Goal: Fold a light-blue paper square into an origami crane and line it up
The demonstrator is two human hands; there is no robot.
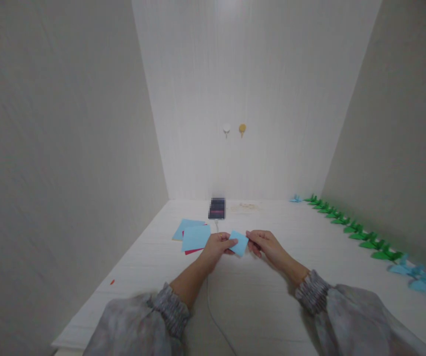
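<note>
A small folded piece of light blue paper (239,244) is held up over the white table between my two hands. My left hand (218,247) pinches its left side, with the thumb lying across the front. At the paper's upper right corner, the thumb and forefinger of my right hand (267,245) are closed on the edge. Just left of my left hand lie light blue paper sheets (195,238), overlapping, with a red sheet (193,251) showing from underneath.
Along the right wall runs a row of folded green paper figures (354,230) and light blue paper figures (416,277). A phone (217,208) stands at the back, with a white cable (213,316) crossing the table (153,277). Two hooks (242,128) are on the back wall.
</note>
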